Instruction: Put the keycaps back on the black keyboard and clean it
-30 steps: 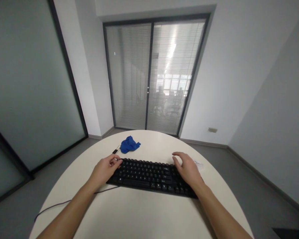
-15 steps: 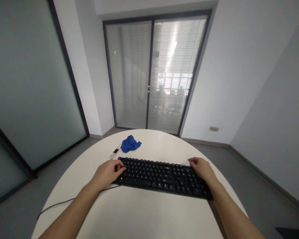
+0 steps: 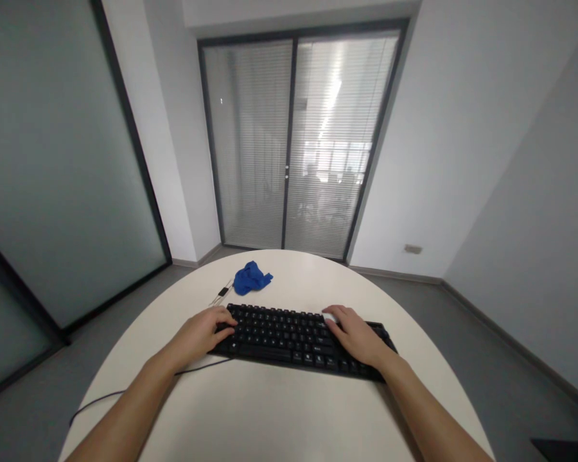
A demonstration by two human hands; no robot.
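Note:
A black keyboard [image 3: 279, 337] lies across the round table, tilted slightly down to the right. My left hand [image 3: 207, 330] grips its left end, thumb over the edge keys and fingers curled at the side. My right hand [image 3: 354, 333] is over the keyboard's right half, its fingers closed on a small white crumpled tissue [image 3: 330, 317] at the upper row of keys. Most of the tissue is hidden under the fingers. The keyboard's black cable [image 3: 205, 367] runs left beneath my left forearm.
Beyond the keyboard lies a crumpled blue cloth [image 3: 251, 278]. Beside it are thin pale sticks with a black band [image 3: 223, 292]. The round cream table [image 3: 289, 417] has a curved edge. Glass doors with blinds [image 3: 289, 147] stand behind it.
My right hand has moved left along the keyboard's top with the tissue, from the right end toward the middle. The keyboard has shifted slightly left at its right end.

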